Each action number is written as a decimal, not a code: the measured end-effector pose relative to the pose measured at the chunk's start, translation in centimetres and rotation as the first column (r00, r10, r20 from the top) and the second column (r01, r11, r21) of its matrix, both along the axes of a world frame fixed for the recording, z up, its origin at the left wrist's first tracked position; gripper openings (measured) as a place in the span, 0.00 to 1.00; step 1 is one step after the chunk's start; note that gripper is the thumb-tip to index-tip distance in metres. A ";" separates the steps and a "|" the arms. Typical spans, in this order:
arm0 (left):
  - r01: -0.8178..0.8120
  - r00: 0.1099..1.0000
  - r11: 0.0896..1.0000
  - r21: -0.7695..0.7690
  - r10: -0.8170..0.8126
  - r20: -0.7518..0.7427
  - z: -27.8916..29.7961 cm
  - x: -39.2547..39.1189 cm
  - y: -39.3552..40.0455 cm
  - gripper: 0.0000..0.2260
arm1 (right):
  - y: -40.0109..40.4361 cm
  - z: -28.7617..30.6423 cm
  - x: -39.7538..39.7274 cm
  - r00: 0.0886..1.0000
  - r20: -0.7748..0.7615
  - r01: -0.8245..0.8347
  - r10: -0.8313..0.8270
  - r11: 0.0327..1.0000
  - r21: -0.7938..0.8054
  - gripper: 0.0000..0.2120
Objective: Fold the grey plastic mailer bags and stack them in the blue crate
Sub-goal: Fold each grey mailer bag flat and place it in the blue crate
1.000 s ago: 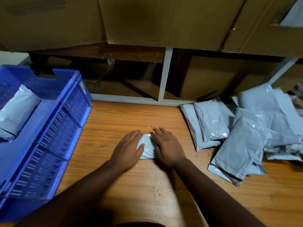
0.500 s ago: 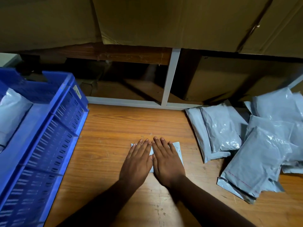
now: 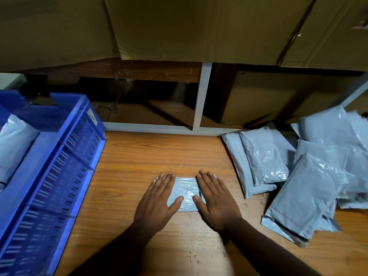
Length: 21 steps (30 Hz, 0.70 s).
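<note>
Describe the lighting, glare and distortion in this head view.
Head view: dim, warm light; white glare on the folded mailer between left hand and right hand, and on the mailer pile; wide-angle bending at the blue crate; recess beyond in shadow.

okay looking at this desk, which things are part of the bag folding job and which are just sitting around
Part of the job:
folded bag, pressed flat by left hand and right hand
pile of unfolded bags
blue crate
bag in the crate

Just lying about:
cardboard boxes
white shelf frame
</note>
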<state>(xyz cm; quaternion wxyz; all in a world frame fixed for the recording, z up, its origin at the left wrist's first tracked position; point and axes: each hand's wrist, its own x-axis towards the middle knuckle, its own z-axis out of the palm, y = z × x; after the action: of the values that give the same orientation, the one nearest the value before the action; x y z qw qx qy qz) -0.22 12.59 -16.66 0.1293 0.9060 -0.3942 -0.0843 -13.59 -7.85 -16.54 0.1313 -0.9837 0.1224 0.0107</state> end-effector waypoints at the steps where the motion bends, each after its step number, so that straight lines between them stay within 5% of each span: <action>1: -0.025 1.000 1.000 -0.001 0.024 -0.018 0.1 0.1 0.3 0.40 | -0.3 0.2 -0.4 1.000 -0.010 0.021 -0.021 1.000 0.004 0.34; 6: -0.083 0.996 0.997 0.003 0.083 -0.031 0.3 0.2 0.5 0.42 | -0.6 0.6 -1.1 0.997 -0.057 0.051 -0.051 0.999 0.010 0.37; 11: -0.162 0.963 0.980 -0.112 0.132 -0.237 2.7 1.7 0.1 0.43 | -1.9 2.7 -0.1 0.994 -0.109 0.004 0.012 0.989 0.147 0.42; 15: -0.130 0.954 0.982 0.137 0.162 -0.251 5.9 3.0 -0.8 0.44 | -3.1 5.5 3.2 0.987 -0.128 -0.075 0.102 0.977 0.198 0.39; 18: -0.124 0.950 0.980 0.153 0.162 -0.268 7.4 3.6 0.2 0.30 | -2.8 7.1 5.6 0.957 -0.217 -0.142 0.192 0.964 0.224 0.30; 21: -0.174 0.903 0.985 0.005 0.162 -0.399 9.7 3.9 2.9 0.14 | -1.9 9.6 6.3 0.975 -0.097 -0.137 0.198 0.890 0.436 0.13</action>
<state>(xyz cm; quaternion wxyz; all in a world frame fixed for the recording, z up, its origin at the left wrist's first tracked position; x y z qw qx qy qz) 3.69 15.50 -6.93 0.2276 0.8983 -0.2815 -0.2489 -7.33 -9.78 -6.97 0.3327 -0.9349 0.0405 0.1169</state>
